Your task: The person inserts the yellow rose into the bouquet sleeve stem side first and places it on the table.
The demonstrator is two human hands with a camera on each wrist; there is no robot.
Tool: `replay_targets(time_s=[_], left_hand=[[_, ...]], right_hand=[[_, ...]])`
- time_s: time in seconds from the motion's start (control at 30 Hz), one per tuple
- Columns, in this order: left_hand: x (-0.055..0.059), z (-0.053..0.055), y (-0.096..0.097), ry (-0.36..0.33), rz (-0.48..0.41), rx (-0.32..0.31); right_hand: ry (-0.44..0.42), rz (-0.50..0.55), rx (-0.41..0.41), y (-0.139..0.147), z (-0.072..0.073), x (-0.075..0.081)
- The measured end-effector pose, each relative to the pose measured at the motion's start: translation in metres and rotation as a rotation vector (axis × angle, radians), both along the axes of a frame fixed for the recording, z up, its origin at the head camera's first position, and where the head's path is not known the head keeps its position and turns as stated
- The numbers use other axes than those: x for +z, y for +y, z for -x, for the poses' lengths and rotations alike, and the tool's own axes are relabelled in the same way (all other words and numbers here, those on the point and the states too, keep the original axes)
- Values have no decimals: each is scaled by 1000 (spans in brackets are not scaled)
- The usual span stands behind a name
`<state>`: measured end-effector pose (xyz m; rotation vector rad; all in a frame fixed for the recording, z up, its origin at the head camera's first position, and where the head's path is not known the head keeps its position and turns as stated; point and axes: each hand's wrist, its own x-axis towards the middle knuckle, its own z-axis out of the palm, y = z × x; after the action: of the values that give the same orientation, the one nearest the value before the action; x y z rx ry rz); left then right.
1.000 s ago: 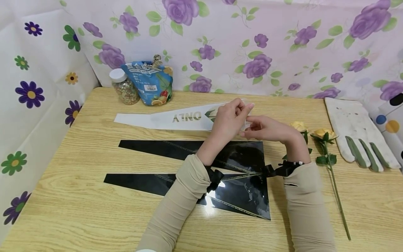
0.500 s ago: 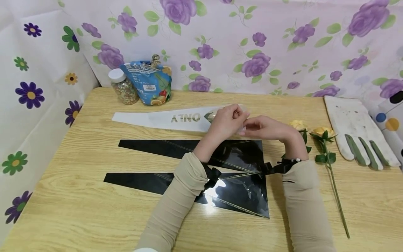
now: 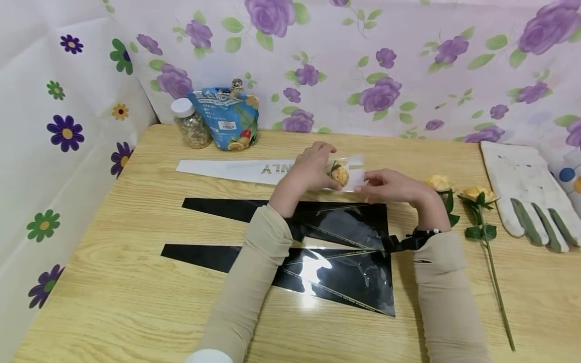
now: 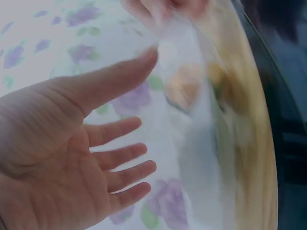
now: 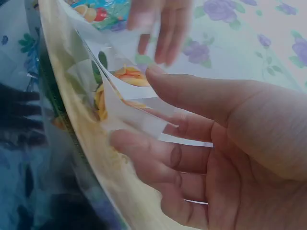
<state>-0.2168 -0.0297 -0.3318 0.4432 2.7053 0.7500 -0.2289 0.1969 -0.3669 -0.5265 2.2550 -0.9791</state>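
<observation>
A white, clear-fronted flower sleeve (image 3: 218, 168) with gold "ONLY" lettering lies across the back of the table. A yellow-orange rose (image 3: 340, 174) shows through the clear film at its wide right end. My left hand (image 3: 310, 169) is over the sleeve just left of the bloom; the left wrist view shows this hand (image 4: 81, 148) with fingers extended and thumb apart. At the wide end, my right hand (image 3: 392, 186) holds the sleeve's edge with bent fingers. In the right wrist view the sleeve's corner (image 5: 139, 117) lies among the fingers of that hand (image 5: 230, 148).
Two black flower sleeves (image 3: 345, 222) lie nearer the front, partly under the left forearm. Two yellow roses (image 3: 478, 194) and white gloves (image 3: 517, 176) lie at the right. A lidded jar (image 3: 192, 126) and a blue pouch (image 3: 229, 121) stand at the back left.
My left hand has moved left from the sleeve's end and its fingers have spread, bringing the rose in the sleeve into view. The right hand stays at the wide end.
</observation>
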Motion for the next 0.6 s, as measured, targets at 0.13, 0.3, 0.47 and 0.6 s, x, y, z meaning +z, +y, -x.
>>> replay_targets(time_s=[0.13, 0.3, 0.47, 0.6], left_hand=[[-7, 12, -9, -46, 98, -49], [-15, 22, -18, -99, 106, -50], [-21, 25, -23, -128, 131, -41], [-21, 23, -25, -123, 147, -59]], right_hand=[[42, -18, -130, 2, -2, 6], [98, -38, -323, -5, -4, 8], [128, -29, -358, -11, -4, 7], [119, -8, -321, -11, -3, 10]])
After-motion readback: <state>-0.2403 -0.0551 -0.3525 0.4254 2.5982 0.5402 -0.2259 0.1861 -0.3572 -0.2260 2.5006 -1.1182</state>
